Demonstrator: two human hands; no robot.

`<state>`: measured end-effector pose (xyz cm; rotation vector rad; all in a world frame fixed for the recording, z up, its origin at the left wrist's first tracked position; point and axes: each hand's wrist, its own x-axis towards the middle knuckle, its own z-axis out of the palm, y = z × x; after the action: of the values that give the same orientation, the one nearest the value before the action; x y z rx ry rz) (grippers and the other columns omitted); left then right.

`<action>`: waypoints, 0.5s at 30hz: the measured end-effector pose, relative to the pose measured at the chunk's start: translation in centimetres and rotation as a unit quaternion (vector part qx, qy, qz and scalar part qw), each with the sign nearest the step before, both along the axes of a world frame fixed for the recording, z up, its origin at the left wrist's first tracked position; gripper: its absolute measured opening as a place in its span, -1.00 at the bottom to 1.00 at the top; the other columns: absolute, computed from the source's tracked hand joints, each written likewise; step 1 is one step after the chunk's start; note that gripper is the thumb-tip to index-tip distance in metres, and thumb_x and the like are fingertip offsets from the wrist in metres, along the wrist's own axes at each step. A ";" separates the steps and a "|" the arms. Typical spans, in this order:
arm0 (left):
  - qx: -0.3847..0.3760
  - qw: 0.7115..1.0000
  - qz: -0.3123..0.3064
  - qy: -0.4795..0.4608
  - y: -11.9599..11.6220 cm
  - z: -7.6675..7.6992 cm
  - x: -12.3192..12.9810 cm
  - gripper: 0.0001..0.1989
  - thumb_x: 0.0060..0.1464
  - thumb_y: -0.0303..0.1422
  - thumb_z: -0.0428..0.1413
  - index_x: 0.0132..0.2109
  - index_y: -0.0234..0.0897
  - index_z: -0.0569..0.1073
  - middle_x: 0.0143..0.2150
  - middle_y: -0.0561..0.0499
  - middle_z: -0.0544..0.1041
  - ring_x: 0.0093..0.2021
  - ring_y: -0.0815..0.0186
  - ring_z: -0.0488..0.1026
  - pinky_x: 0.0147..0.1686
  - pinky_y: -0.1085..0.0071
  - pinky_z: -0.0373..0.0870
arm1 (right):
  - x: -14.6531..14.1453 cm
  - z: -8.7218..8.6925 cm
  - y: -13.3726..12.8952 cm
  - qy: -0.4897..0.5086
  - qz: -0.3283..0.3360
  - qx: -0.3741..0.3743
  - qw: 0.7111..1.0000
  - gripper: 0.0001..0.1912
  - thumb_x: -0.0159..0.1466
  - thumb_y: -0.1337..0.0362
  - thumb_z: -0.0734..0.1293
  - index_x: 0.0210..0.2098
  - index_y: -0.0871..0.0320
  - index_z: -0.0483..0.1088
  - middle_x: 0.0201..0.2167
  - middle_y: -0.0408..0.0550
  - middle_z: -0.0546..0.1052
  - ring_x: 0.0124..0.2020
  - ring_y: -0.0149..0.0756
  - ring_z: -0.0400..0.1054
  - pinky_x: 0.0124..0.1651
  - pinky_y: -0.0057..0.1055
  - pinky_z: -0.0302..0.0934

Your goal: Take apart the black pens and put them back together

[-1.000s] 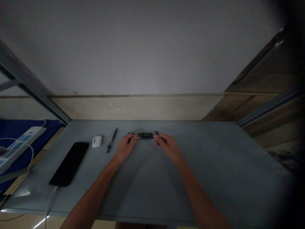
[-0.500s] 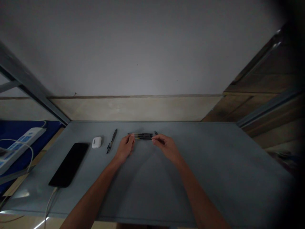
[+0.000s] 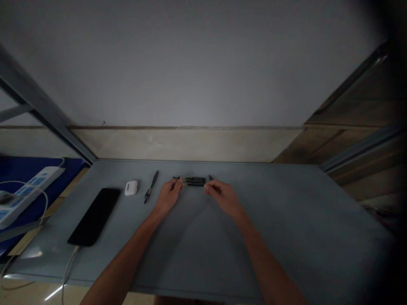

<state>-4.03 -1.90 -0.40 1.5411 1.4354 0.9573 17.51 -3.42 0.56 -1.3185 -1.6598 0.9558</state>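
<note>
I saw the black pens (image 3: 193, 181) lying side by side, long axis left-right, near the far edge of the desk (image 3: 273, 228), between my half-curled left hand (image 3: 169, 197) and right hand (image 3: 223, 197); I couldn't tell whether either gripped them.

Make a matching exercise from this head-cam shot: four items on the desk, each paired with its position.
Items:
1. white earbud case
2. single pen
3. black smartphone
4. row of pens

Positions:
A. between the left hand and right hand
B. farthest left of the four
C. between the earbud case and the left hand
D. between the smartphone and the single pen

Pairs: 1-D, 2-C, 3-B, 4-A
</note>
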 end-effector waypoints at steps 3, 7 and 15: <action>-0.024 1.000 0.003 -0.005 0.0 -0.1 -0.1 -0.56 0.16 -0.04 -0.12 -0.48 -0.28 0.31 -0.67 0.16 0.15 -0.63 0.44 0.12 -0.58 0.50 0.03 | 0.0 -0.1 0.0 0.013 -0.006 0.007 1.000 -0.79 0.20 0.12 0.30 -0.32 0.13 0.47 -0.39 -0.10 0.53 -0.35 -0.29 0.39 -0.27 -0.40 0.23; -0.019 1.000 -0.003 -0.006 0.0 -0.1 0.1 -0.60 0.15 -0.07 -0.10 -0.48 -0.28 0.30 -0.65 0.16 0.18 -0.63 0.45 0.13 -0.57 0.50 0.02 | -0.1 0.1 -0.1 0.015 -0.012 -0.015 1.000 -0.74 0.22 0.09 0.28 -0.40 0.14 0.45 -0.46 -0.10 0.51 -0.39 -0.29 0.39 -0.30 -0.40 0.23; -0.036 0.998 -0.015 -0.043 0.0 -0.2 0.2 -0.68 0.13 -0.17 -0.08 -0.43 -0.29 0.36 -0.67 0.17 0.16 -0.66 0.46 0.10 -0.60 0.51 0.01 | 0.1 0.1 0.1 -0.002 -0.003 -0.005 1.000 -0.71 0.25 0.11 0.24 -0.46 0.16 0.43 -0.50 -0.10 0.48 -0.43 -0.30 0.37 -0.34 -0.43 0.20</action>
<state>-3.83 -1.92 -0.60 1.4482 1.3689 0.9332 17.59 -3.33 0.69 -1.3327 -1.6558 0.9593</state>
